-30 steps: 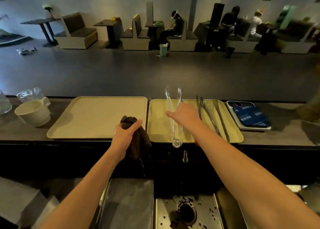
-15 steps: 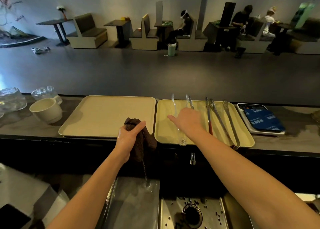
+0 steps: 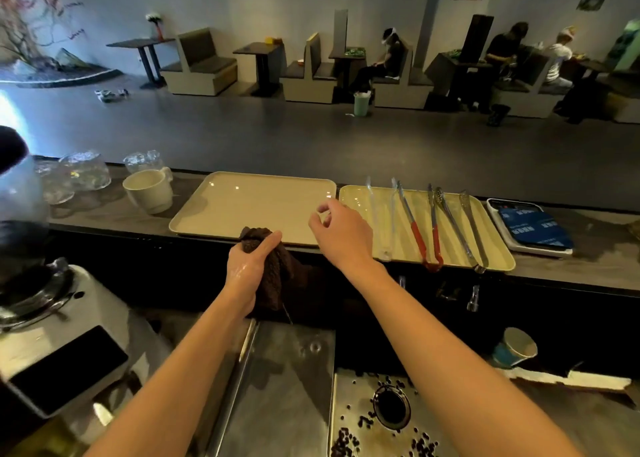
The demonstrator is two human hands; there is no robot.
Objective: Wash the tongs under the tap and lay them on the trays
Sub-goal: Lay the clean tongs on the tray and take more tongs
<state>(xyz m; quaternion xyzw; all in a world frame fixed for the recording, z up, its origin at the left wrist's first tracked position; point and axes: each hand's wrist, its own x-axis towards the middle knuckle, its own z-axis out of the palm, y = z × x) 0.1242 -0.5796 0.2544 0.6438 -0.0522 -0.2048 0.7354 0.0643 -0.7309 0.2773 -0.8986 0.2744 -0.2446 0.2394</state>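
Dim indoor lighting. A bright bluish glare enters at the far left edge. Small highlights glint on the left tray (image 3: 249, 207). Wide-angle distortion bows the bench (image 3: 104, 217) edge; peripheral areas appear soft and blurred.

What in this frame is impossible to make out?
Head view:
- Tap: no spout recognisable against the dark counter front.
- Clear tongs: transparent, outline nearly lost on the right tray.
- Cloth: left hand covers part, lower end merges into shadow.
- Blue label: print too small.
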